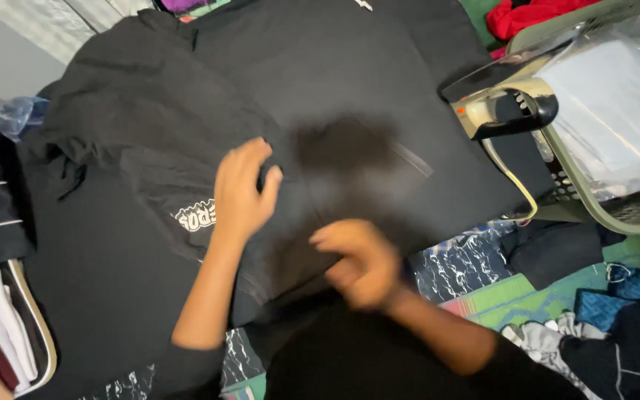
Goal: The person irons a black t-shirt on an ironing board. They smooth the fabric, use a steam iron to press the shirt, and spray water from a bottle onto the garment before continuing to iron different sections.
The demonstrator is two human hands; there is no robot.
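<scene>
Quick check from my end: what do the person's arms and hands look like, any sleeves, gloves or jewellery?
Both hands, left and right, are bare: no gloves, rings or watch visible. Forearms are uncovered; black short sleeves begin near the elbows. The right hand is motion-blurred, so fine detail is unclear.

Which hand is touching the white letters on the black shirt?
The left hand: it rests beside the white print. The right hand is blurred, lower right.

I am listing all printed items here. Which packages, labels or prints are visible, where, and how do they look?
White printed graphic on the black garment: beside the left hand, jagged shapes.
Clear plastic bag holding white cloth: in the green laundry basket, right.
Crumpled clear plastic with blue: left edge.
</scene>
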